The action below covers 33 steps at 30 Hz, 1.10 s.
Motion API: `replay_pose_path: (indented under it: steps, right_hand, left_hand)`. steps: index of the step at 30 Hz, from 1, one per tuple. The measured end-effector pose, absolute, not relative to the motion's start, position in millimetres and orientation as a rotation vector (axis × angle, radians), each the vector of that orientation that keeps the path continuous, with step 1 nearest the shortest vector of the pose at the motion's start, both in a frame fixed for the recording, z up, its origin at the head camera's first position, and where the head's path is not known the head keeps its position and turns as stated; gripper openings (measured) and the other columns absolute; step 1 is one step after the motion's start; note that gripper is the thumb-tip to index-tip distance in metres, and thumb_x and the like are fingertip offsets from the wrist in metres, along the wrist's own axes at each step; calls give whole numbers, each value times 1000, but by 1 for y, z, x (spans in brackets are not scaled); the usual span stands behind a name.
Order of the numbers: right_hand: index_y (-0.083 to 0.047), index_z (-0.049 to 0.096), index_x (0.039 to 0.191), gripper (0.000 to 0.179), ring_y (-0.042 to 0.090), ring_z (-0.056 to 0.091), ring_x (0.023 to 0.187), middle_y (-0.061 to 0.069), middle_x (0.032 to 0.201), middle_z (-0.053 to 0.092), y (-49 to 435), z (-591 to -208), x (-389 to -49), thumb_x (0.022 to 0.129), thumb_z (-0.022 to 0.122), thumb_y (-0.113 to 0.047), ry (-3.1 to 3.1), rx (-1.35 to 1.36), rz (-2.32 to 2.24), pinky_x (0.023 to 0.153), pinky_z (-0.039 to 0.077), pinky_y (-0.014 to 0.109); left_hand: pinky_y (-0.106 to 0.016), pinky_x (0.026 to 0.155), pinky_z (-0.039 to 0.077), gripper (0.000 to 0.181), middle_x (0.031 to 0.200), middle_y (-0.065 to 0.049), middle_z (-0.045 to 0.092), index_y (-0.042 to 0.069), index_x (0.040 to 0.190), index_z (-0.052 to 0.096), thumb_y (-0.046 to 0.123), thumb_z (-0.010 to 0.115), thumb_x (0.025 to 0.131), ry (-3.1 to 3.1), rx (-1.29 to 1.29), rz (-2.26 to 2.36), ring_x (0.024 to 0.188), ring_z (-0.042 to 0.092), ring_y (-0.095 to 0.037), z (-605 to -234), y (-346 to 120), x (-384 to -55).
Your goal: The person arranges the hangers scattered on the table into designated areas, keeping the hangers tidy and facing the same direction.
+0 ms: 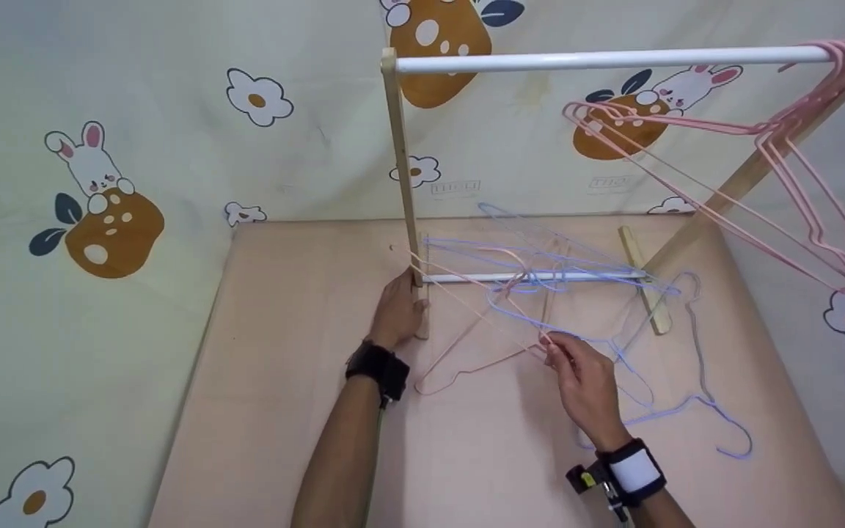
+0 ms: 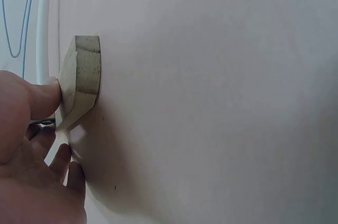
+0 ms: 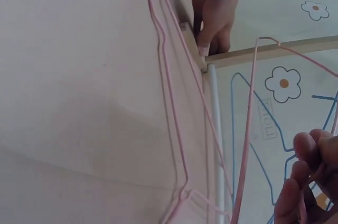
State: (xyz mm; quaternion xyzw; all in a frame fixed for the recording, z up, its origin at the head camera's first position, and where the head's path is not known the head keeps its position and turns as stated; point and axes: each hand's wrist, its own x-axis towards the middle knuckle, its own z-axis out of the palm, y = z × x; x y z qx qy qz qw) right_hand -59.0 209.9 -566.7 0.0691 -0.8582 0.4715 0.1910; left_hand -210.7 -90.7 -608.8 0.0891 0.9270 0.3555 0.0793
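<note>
My left hand (image 1: 397, 312) grips the foot of the left wooden post (image 1: 402, 161) of a clothes rack; its thumb presses the wooden foot (image 2: 79, 78) in the left wrist view. My right hand (image 1: 587, 385) pinches the wire of a pink hanger (image 1: 459, 274), in front of the rack's lower white rail (image 1: 459, 278). More pink wire (image 3: 171, 113), seemingly a second hanger, lies low on the table in the right wrist view. Several blue hangers (image 1: 613, 341) lie tangled around and behind the right hand.
Several pink hangers (image 1: 778, 132) hang at the right end of the top white rail (image 1: 598, 59), beside the slanting right post (image 1: 760, 165). The right wooden foot (image 1: 644, 282) rests on the table (image 1: 283, 381). A patterned cloth (image 1: 173, 95) covers the walls behind.
</note>
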Motion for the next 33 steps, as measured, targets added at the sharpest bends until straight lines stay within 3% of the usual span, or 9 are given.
replay_pose_path:
  steps: [7, 8, 11, 14, 16, 19, 27, 33]
  right_hand:
    - [0, 80, 123, 23, 9, 69, 90, 13, 115, 82, 207, -578, -59, 108, 64, 5, -2337, 164, 1484, 79, 52, 15]
    - [-1, 80, 123, 23, 8, 69, 89, 13, 113, 82, 206, -578, -58, 108, 64, 5, -2332, 157, 1500, 78, 51, 15]
    - [-1, 80, 117, 20, 6, 61, 72, 9, 87, 76, 203, -574, -54, 110, 62, 2, -2296, 136, 1590, 64, 46, 15]
    - [2, 74, 112, 18, 8, 44, 55, 6, 68, 54, 199, -572, -49, 113, 56, 3, -2213, 136, 1714, 48, 33, 22]
    - [6, 67, 111, 17, 10, 38, 52, 7, 66, 46, 195, -573, -48, 114, 51, 5, -2141, 149, 1786, 45, 29, 27]
    - [10, 60, 111, 16, 12, 39, 54, 11, 69, 44, 190, -576, -47, 114, 45, 7, -2074, 183, 1832, 46, 30, 30]
    - [11, 53, 109, 16, 16, 43, 62, 15, 75, 45, 185, -586, -49, 117, 40, 3, -2025, 215, 1965, 56, 37, 23]
    - [7, 45, 110, 19, 26, 32, 64, 13, 76, 34, 180, -577, -51, 120, 35, -5, -1682, 355, 2311, 59, 26, 33]
  left_hand:
    - [-54, 128, 30, 63, 153, -37, 52, -16, 158, 39, 1, 65, 103, 2877, 414, 1154, 149, 45, -52, -618, -91, -208]
    - [-53, 127, 32, 63, 152, -37, 53, -15, 158, 40, 1, 65, 103, 2882, 406, 1163, 147, 46, -52, -621, -91, -208]
    - [-52, 129, 29, 64, 160, -36, 47, -14, 161, 37, 4, 63, 105, 2845, 360, 1142, 153, 40, -50, -615, -91, -209]
    - [-49, 131, 26, 67, 165, -32, 43, -12, 166, 30, 7, 61, 108, 2806, 307, 1113, 157, 35, -47, -609, -91, -209]
    - [-48, 132, 23, 69, 168, -30, 41, -10, 168, 27, 7, 60, 110, 2772, 270, 1121, 159, 32, -45, -606, -91, -208]
    - [-46, 132, 22, 71, 168, -28, 41, -8, 170, 24, 8, 59, 110, 2763, 245, 1111, 160, 31, -43, -611, -90, -209]
    - [-43, 133, 21, 72, 173, -23, 37, -2, 173, 22, 10, 58, 112, 2735, 155, 1058, 163, 28, -38, -613, -88, -212]
    - [-43, 133, 19, 73, 175, -22, 33, 0, 174, 19, 11, 57, 113, 2715, 130, 1047, 164, 26, -37, -611, -88, -215]
